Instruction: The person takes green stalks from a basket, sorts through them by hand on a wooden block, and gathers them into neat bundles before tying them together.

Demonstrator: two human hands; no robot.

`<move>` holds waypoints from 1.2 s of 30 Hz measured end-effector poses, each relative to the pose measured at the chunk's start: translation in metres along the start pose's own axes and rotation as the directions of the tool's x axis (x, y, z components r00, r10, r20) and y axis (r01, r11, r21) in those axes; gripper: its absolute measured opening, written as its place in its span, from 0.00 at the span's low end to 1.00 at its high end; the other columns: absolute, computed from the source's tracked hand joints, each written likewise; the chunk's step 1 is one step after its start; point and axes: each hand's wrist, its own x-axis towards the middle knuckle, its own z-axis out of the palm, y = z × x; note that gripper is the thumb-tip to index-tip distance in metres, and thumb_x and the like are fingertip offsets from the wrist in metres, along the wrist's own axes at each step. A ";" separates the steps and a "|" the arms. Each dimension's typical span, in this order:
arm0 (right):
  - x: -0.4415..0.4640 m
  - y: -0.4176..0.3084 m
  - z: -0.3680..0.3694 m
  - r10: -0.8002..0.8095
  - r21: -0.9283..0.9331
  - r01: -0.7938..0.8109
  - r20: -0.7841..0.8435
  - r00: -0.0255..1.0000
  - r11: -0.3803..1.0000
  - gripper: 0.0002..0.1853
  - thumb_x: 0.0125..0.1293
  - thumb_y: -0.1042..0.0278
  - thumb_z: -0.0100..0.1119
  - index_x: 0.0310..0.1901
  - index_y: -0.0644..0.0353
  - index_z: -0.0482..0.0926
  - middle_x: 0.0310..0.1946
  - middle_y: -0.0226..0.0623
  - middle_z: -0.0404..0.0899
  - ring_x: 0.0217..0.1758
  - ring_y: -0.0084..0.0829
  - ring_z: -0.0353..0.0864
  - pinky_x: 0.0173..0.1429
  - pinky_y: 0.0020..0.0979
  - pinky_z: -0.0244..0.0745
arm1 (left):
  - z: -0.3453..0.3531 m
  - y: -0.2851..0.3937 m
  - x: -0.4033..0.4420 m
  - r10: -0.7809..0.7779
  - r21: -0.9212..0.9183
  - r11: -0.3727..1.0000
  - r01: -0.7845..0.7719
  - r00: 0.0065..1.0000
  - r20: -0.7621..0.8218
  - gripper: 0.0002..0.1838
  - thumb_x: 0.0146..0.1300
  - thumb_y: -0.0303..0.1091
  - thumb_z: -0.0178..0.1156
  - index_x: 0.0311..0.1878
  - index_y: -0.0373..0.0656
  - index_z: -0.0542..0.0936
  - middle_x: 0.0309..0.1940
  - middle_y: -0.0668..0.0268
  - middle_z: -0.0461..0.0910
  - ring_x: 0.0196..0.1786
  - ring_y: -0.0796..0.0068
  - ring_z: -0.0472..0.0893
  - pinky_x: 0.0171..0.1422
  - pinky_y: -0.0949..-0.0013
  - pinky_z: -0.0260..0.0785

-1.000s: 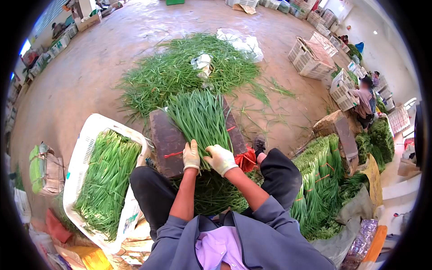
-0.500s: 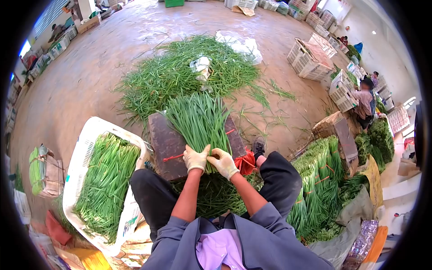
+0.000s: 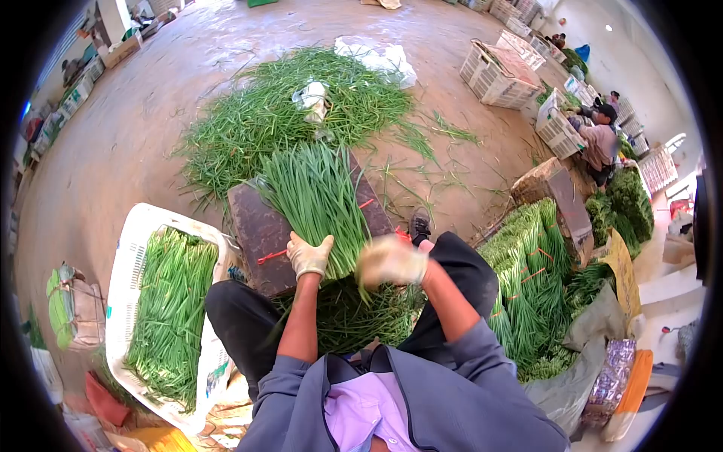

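Note:
A bundle of long green stalks (image 3: 312, 196) lies across a dark block (image 3: 256, 233), its pale cut ends toward me. My left hand (image 3: 309, 256), in a pale glove, rests on the left side of the bundle near those ends, thumb spread from the fingers. At the right of the cut ends is my gloved right hand (image 3: 392, 261), smeared by motion, so its fingers cannot be made out. Red ties (image 3: 273, 257) stick out on both sides from under the bundle.
A white crate (image 3: 120, 301) of green stalks stands at the left. Tied bundles (image 3: 527, 279) are stacked at the right. Loose stalks (image 3: 263, 113) are heaped beyond the block. A person (image 3: 600, 143) sits at the upper right beside crates (image 3: 557, 128).
My right hand has moved away from the bundle to the right and is blurred. My left hand stays at its left side. The whole view has shifted slightly.

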 end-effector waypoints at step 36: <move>0.000 0.067 0.138 0.651 0.150 -0.641 -0.314 0.691 0.753 0.46 0.63 0.58 0.63 0.75 0.69 0.48 0.49 0.67 0.79 0.52 0.61 0.80 0.56 0.49 0.75 | 0.002 0.049 -0.001 -0.228 0.226 0.950 0.214 0.973 0.039 0.67 0.36 0.66 0.78 0.70 0.26 0.58 0.64 0.39 0.72 0.64 0.47 0.77 0.66 0.53 0.71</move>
